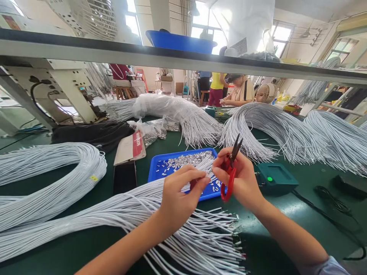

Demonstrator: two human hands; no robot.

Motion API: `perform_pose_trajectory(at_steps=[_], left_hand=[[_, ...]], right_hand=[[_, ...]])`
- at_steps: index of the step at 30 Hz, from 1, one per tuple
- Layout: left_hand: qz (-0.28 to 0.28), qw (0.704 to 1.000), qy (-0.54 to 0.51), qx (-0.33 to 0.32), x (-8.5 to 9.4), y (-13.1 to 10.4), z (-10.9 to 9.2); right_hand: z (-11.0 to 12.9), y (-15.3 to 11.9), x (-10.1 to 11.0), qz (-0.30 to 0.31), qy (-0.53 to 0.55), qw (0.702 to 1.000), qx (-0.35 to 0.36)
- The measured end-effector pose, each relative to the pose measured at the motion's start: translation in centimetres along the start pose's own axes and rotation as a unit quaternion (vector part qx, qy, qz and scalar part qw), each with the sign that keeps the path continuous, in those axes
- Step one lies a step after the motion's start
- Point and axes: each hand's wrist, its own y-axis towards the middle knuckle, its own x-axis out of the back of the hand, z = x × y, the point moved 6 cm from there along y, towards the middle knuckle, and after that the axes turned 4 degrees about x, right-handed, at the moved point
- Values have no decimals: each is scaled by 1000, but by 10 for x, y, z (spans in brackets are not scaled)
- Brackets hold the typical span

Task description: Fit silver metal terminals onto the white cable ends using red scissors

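In the head view, my right hand point(244, 181) is closed around a pair of scissors point(231, 175) with red handles, its dark blades pointing up and slightly parted. Thumb and fingertips of my left hand point(180, 196) are pinched together just left of the scissors; whatever small pale thing lies between them is too small to make out. Both hands are over the blue tray point(151, 166), which holds many small silvery metal pieces point(179, 160). White cables point(123, 208) run beneath my left hand, their loose ends fanned out below the tray.
Another coiled cable bundle point(86, 168) lies at left, beside an open cardboard box point(126, 149). Thick cable bundles point(275, 126) line the back. A green device point(276, 179) with a lit button stands at right. A shelf beam point(172, 57) crosses above; a co-worker point(241, 91) sits beyond.
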Motion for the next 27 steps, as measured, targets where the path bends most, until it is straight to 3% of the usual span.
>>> perform_pose_trajectory(at_steps=[5, 8, 11, 16, 27], left_hand=[[-18, 997, -40, 65, 10, 5, 7], [-22, 996, -62, 66, 13, 7, 9], [-27, 996, -64, 55, 14, 8, 7], [-40, 998, -37, 25, 16, 8, 2], [-37, 997, -17, -59, 14, 6, -3]], right_hand=[[-6, 1, -6, 55, -66, 996, 19], [-3, -1, -7, 76, -162, 981, 75], [1, -4, -8, 83, -247, 957, 130], [5, -6, -10, 93, -321, 929, 160], [11, -10, -16, 110, -345, 913, 187]])
